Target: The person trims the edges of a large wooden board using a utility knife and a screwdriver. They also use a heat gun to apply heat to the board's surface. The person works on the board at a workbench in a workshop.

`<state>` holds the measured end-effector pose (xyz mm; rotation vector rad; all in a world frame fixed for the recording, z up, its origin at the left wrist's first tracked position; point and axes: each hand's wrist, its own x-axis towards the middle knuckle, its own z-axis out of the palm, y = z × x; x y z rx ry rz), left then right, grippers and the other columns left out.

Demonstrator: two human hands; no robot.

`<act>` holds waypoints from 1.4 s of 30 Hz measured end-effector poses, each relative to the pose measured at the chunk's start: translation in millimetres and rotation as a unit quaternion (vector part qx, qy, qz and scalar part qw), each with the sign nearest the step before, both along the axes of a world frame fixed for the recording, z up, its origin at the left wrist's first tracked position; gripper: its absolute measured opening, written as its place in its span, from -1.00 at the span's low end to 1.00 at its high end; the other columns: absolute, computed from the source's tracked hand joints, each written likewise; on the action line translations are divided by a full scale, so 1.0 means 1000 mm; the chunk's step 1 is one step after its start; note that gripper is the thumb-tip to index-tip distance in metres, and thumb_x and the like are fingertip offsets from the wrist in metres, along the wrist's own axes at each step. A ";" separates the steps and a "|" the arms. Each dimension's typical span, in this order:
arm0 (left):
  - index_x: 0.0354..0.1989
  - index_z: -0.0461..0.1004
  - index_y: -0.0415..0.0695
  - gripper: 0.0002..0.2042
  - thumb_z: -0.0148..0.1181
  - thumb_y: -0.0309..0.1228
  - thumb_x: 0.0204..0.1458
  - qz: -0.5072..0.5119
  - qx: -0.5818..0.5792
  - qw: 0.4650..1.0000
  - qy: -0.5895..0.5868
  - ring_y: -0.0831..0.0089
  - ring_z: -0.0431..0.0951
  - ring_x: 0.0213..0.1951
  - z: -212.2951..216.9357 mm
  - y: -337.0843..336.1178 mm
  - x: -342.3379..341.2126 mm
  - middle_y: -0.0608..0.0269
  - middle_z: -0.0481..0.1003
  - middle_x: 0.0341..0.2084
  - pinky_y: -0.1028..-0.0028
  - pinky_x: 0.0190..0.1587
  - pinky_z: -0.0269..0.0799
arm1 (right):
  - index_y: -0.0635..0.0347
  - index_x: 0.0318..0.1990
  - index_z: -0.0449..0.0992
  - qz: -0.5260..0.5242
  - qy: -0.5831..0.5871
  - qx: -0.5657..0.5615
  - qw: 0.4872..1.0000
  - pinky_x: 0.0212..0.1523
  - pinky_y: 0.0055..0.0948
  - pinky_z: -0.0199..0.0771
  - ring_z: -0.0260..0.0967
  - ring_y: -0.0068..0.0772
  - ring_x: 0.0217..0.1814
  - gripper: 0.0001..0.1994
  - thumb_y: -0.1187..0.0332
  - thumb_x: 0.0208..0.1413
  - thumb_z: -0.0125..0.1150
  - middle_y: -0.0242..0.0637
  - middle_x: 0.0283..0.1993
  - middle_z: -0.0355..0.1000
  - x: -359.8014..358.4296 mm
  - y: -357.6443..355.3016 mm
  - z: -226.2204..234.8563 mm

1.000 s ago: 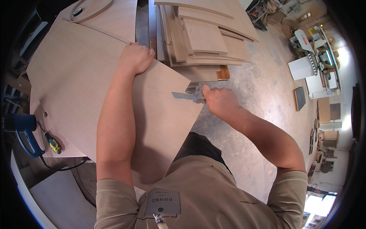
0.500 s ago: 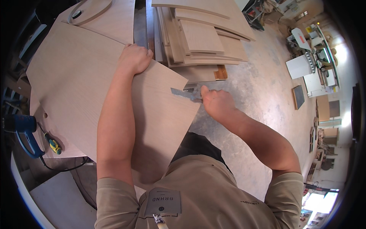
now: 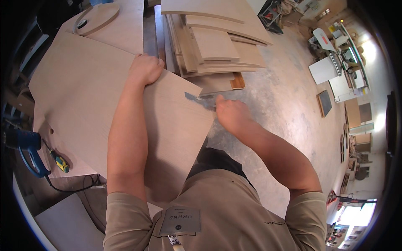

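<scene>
Since 1 second ago the right hand (image 3: 231,113) has slid a little along the right edge of the plywood panel (image 3: 83,104), and the grey metal tool (image 3: 200,100) it drives sits slightly further toward the panel's far right corner; the left hand (image 3: 144,69) has not shifted from the far edge.

How much of the work is done is hard to read from where I stand. The tool's blade lies flat on the panel just inside its right edge, about halfway along it, so I judge the edge work is mid-course, with the stretch nearer the person possibly still to cover. No shavings or marks show clearly enough to confirm which part is finished.

That right hand is closed in a tight fist around the tool's handle, knuckles up, with the blade pointing away toward the far corner. At the far edge, the other one is curled over the rim, fingers wrapped down, pinning the sheet.

Underneath, the panel rests on the workbench (image 3: 125,25), overhanging its near right side toward the person's body. Beyond it sits a stack of cut boards (image 3: 217,50), and at the bench's left edge lie a blue power tool (image 3: 25,144) and a yellow tape measure (image 3: 60,163).
</scene>
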<state>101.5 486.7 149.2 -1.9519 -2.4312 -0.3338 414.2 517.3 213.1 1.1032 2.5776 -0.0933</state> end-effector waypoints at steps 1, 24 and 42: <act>-0.48 0.57 -0.23 -0.58 -0.20 -0.29 0.25 -0.002 -0.002 1.000 0.000 -0.11 0.54 -0.13 0.000 0.000 0.000 -0.10 0.63 -0.30 0.03 0.14 0.32 | 0.22 -0.12 0.42 -0.006 0.003 0.000 1.000 -0.09 0.02 0.62 0.64 0.10 -0.13 -0.84 0.38 0.25 -0.05 -0.03 -0.22 0.65 0.000 -0.001 0.000; -0.31 0.68 -0.27 -0.50 -0.23 -0.21 0.25 0.014 -0.035 0.999 -0.016 -0.06 0.56 0.01 0.017 -0.002 0.003 -0.15 0.64 -0.16 0.03 0.20 0.28 | 0.35 -0.07 0.50 -0.119 0.066 -0.008 0.991 -0.03 -0.04 0.62 0.62 0.12 -0.04 -0.80 0.49 0.20 0.02 0.11 -0.17 0.62 -0.010 -0.018 -0.003; -0.25 0.68 -0.28 -0.48 -0.25 -0.19 0.25 0.000 -0.035 0.999 -0.005 -0.03 0.57 0.01 0.010 0.001 -0.001 -0.13 0.64 -0.13 0.07 0.24 0.28 | 0.26 -0.07 0.57 -0.075 0.045 0.031 0.996 -0.01 -0.06 0.62 0.60 0.05 0.01 -0.77 0.39 0.25 0.03 -0.06 -0.05 0.61 -0.008 -0.018 -0.002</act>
